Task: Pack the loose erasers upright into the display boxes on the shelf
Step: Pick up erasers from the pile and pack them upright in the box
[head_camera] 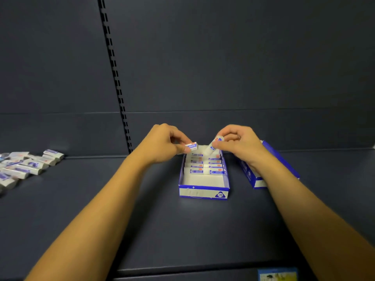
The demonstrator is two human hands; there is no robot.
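Blue-and-white cardboard makes up the display box [203, 192] standing in the middle of the dark shelf [142, 230], its front panel marked "2B". Both hands hover over its far end. The left hand [162, 146] pinches a wrapped eraser [192, 146] between thumb and fingertips, holding it lying level just above the box's back left corner. The right hand [238, 144] pinches a second eraser [214, 146], tilted, with its lower end dipping toward the back of the box. Packed erasers [206, 166] already stand in two columns filling the rear part of the box, while the front part shows bare white floor. A heap of loose erasers [24, 165] lies well apart at the left of the shelf, cut off by the picture's edge. A second box [251, 177] sits just right of the first, mostly hidden behind the right forearm, so its contents cannot be seen. Behind everything rises a dark back panel [223, 57] with a slotted upright strip [115, 78]. At the bottom edge a blue label [277, 274] is blurred beyond reading.
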